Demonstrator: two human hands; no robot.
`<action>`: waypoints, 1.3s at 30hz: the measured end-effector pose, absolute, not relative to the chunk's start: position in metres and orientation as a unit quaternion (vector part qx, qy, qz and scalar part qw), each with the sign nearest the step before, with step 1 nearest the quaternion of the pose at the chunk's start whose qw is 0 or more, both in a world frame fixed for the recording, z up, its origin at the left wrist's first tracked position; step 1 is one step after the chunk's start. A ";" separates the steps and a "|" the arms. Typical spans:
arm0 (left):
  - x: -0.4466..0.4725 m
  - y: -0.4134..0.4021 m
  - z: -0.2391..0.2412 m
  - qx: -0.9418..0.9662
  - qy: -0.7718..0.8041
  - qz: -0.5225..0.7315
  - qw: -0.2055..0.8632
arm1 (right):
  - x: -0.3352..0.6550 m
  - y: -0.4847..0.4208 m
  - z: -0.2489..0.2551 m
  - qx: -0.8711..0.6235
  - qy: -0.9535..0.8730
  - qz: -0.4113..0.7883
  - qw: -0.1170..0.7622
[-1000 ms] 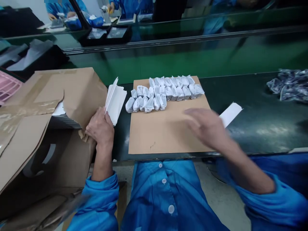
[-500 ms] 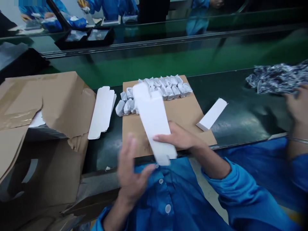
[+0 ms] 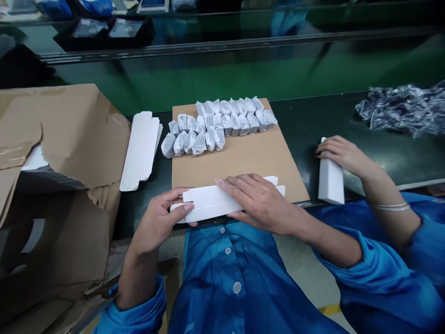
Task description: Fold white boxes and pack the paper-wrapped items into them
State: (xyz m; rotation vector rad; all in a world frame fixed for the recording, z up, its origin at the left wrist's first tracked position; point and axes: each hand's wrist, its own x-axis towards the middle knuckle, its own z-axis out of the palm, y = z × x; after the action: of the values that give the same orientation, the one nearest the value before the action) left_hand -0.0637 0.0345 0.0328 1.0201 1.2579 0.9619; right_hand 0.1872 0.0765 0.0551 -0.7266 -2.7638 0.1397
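A flat white carton blank (image 3: 208,203) lies sideways at the near edge of the brown cardboard sheet (image 3: 239,164). My left hand (image 3: 158,225) pinches its left end between thumb and fingers. My right hand (image 3: 259,199) lies over its right half, fingers stretched along the top and thumb below, gripping it. Just beyond, several small white wrapped packets (image 3: 217,125) stand in rows on the sheet. A stack of more flat white blanks (image 3: 139,150) rests to the left of the sheet.
A large torn cardboard box (image 3: 59,153) fills the left side. To the right, a co-worker's hand (image 3: 342,153) with a bracelet grips a folded white box (image 3: 330,181) on the dark bench. Crumpled plastic bags (image 3: 403,109) lie far right. A green conveyor belt (image 3: 243,79) runs behind.
My left hand left the stack of blanks. Both hands brought one blank from raised in front of me down to sideways at the bench edge. The co-worker's hand moved from the bags to the white box.
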 end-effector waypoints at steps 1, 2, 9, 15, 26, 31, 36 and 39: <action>-0.069 0.034 0.034 0.460 0.534 0.383 0.598 | 0.190 0.080 0.054 -0.238 -0.958 0.071 0.143; -0.072 0.034 0.035 0.475 0.528 0.360 0.605 | 0.194 0.083 0.054 -0.227 -0.958 0.098 0.147; -0.062 0.035 0.035 0.499 0.530 0.371 0.577 | 0.205 0.094 0.056 -0.209 -0.940 0.198 0.181; -0.049 0.045 0.031 0.533 0.589 0.403 0.455 | 0.204 0.089 0.050 -0.229 -0.955 0.074 0.173; -0.028 0.027 0.029 0.519 0.516 0.627 0.269 | 0.196 0.088 0.041 -0.428 -0.858 -0.079 0.273; 0.018 0.023 0.012 0.522 0.564 0.577 0.274 | 0.168 0.060 0.021 -0.368 -0.882 0.036 0.291; 0.005 0.034 0.009 0.524 0.613 0.523 0.278 | 0.171 0.060 0.043 -0.333 -0.828 0.321 0.318; -0.004 0.033 0.014 0.600 0.570 0.514 0.223 | 0.174 0.073 0.055 -0.319 -0.789 0.393 0.348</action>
State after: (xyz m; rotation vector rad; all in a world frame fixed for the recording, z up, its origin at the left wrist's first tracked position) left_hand -0.0037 0.0335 0.0145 1.6568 1.5744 1.4201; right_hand 0.1736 0.0732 0.0547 -0.8270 -2.0463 1.0185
